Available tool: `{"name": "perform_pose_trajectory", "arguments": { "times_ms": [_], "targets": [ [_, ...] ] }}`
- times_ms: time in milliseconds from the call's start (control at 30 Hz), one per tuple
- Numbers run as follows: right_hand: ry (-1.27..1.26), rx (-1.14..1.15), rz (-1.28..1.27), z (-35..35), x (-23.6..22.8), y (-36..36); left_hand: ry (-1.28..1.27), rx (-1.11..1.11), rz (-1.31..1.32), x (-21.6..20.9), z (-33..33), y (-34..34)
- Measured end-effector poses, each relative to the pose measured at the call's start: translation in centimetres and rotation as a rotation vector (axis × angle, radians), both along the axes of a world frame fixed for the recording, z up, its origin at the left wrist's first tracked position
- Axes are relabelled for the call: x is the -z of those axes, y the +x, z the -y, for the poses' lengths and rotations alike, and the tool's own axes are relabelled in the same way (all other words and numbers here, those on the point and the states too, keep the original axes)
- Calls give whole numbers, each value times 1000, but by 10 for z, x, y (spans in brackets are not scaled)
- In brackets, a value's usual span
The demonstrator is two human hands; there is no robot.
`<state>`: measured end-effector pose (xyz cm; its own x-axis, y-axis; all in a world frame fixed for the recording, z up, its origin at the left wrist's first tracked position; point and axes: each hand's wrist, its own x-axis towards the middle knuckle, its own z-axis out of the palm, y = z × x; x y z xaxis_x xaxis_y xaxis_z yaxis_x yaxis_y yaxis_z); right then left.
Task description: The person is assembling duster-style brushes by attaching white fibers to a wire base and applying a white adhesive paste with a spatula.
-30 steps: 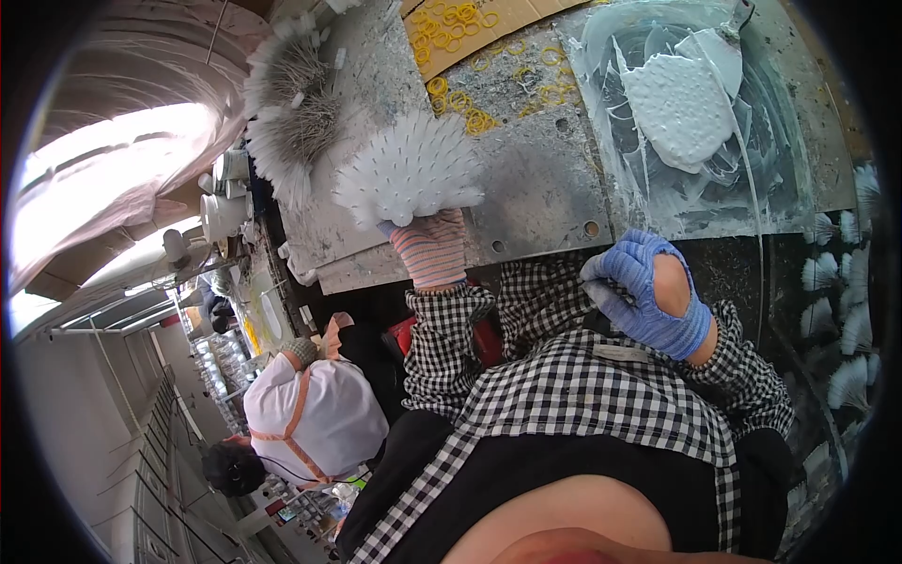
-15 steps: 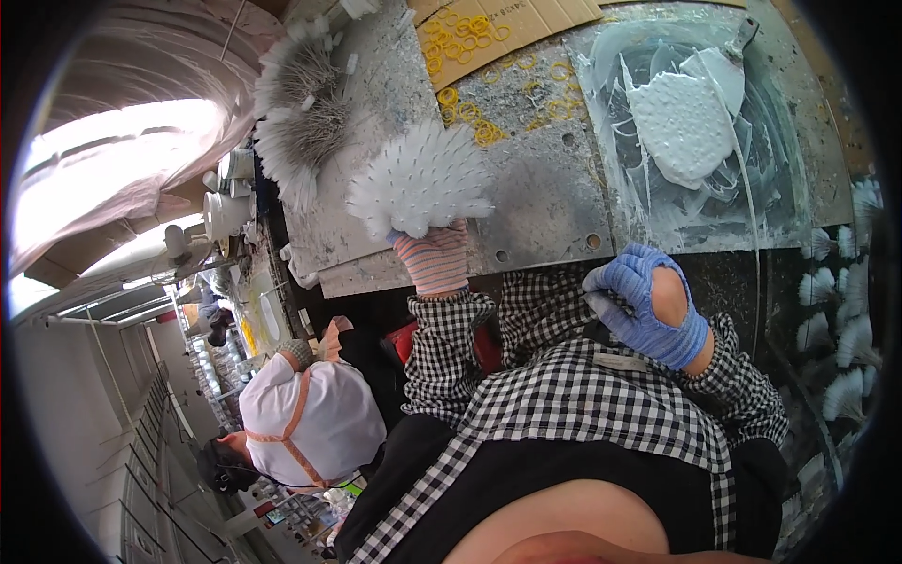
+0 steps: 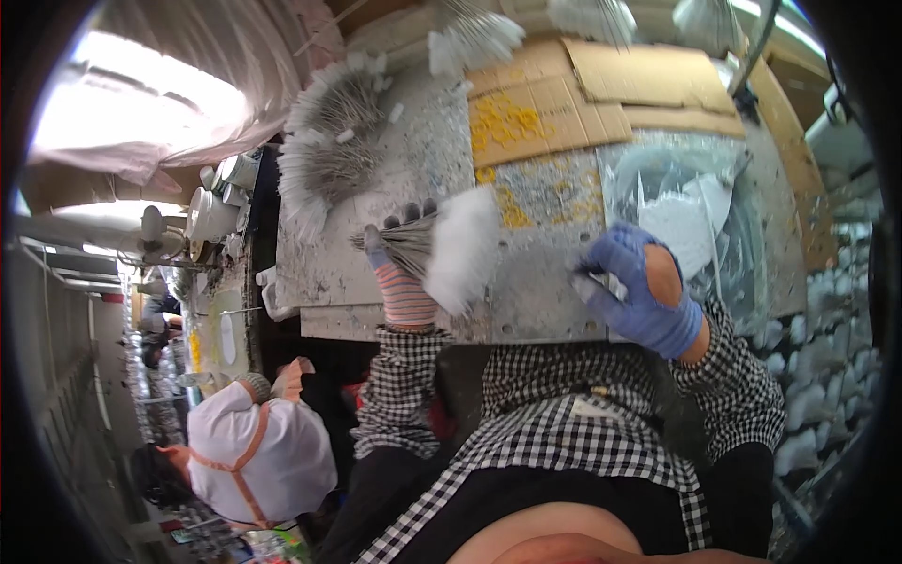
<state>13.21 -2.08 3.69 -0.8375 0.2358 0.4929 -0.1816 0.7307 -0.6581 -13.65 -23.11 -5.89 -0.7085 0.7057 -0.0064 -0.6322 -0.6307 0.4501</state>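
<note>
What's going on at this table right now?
The person's left hand, in a striped glove, grips a bundle of thin stems with fluffy white ends over the table. The blue-gloved right hand is curled nearby; I can't tell whether it holds anything. Around them are yellow rings, white paste and more stems.

A grey, speckled table point(image 3: 425, 132) bears overlapping cardboard point(image 3: 658, 80). Left of the cardboard lie bristle bundles point(image 3: 305, 183) and a small white piece point(image 3: 396, 113); just to its near side, scattered yellow rings point(image 3: 512, 212); nearer and rightward of it, a pane point(image 3: 749, 226) smeared white.
</note>
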Motion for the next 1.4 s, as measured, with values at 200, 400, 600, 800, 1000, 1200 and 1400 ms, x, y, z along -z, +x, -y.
{"name": "perform_pose_trajectory", "arguments": {
  "times_ms": [200,400,600,800,1000,1200,1400],
  "targets": [
    [486,-64,-381,-34,-113,-181,-467,-324,-652,-125,-21,-38],
    [1047,265,-237,-83,-143,-371,-451,-358,-683,-152,-67,-126],
    [786,257,91,-70,-141,-392,-343,-123,-555,-92,-79,-261],
    [846,199,69,-41,-147,-355,-610,-89,-1043,-68,-69,-303],
    [860,179,47,-48,-146,-334,-526,-172,-682,-123,-77,-230],
    [859,164,3,-44,-141,-324,-487,-414,-803,-134,-88,-194],
    [813,106,-193,-34,-136,-334,-921,-736,-1524,-100,-64,-231]
  ]
}}
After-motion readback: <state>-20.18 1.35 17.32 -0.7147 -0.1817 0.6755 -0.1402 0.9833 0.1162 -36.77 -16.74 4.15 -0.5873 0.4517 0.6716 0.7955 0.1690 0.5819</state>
